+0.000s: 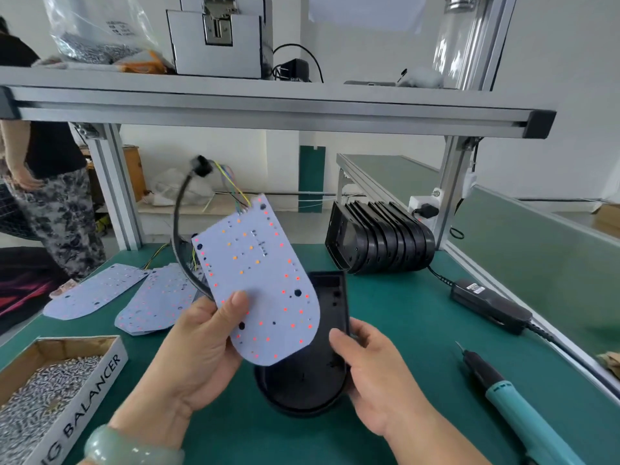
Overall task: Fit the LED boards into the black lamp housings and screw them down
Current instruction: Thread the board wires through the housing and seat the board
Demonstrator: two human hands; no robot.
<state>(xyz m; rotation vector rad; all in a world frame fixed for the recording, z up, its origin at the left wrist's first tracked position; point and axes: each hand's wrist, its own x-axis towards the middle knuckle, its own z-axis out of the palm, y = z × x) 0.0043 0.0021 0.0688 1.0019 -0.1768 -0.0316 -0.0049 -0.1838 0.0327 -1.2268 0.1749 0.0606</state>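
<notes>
My left hand [201,350] grips a white LED board [265,280] by its lower left edge and holds it tilted above the bench. A black cable [179,229] with coloured wires arcs from the board's top end. Under the board a black lamp housing [312,380] lies open side up on the green mat, and my right hand [372,370] clasps its right rim. More LED boards [134,297] lie spread at the left. A row of black housings [379,243] stands on edge at the back right.
A cardboard box of screws [50,391] sits at the front left. A teal electric screwdriver [510,397] lies at the right, its power adapter [489,305] behind it. An aluminium shelf [268,105] spans overhead. A person stands at far left.
</notes>
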